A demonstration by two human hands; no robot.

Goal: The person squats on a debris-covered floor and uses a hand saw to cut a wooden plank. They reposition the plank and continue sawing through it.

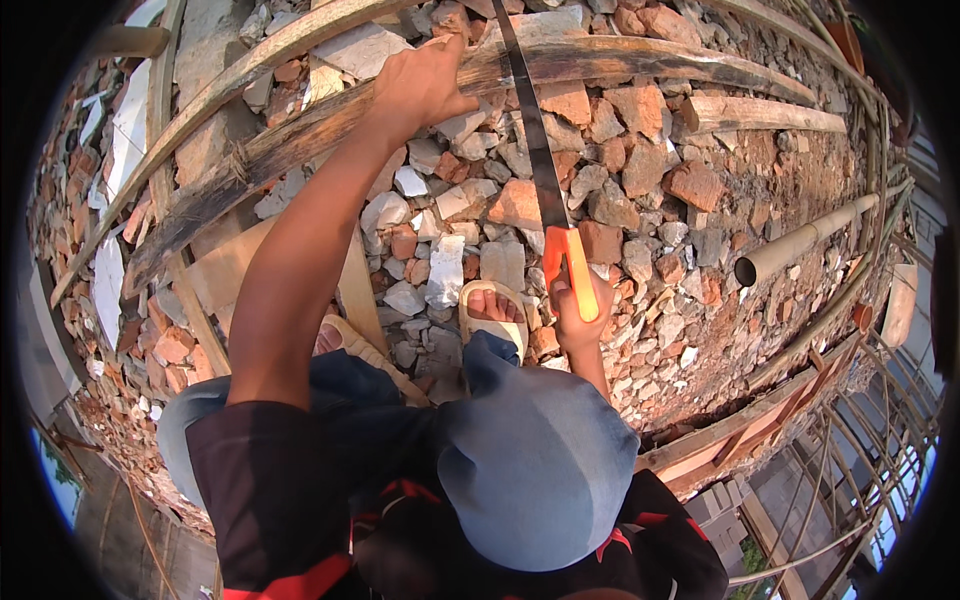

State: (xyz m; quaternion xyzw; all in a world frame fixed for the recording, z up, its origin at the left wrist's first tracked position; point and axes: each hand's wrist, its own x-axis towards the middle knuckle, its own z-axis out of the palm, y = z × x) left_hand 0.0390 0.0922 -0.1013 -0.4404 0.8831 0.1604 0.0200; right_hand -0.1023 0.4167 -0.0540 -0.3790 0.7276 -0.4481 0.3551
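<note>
In my right hand (580, 312) is the orange handle of a handsaw (541, 160). Its long dark blade points away from me and crosses a weathered wooden beam (620, 62) with dark, scorched-looking patches. My left hand (420, 85) grips that beam just left of the blade, thumb on the near side and fingers over the far side. Whether the teeth have cut into the wood cannot be made out. The beam runs from the lower left to the upper right, above broken bricks and stones.
Brick and concrete rubble (640, 150) covers the ground around my sandalled feet (492, 310). A lighter plank (240, 70) runs behind the beam. At right lie a cut timber piece (765, 115) and a hollow bamboo pole (810, 238). My bent knee (535, 450) is close below the saw handle.
</note>
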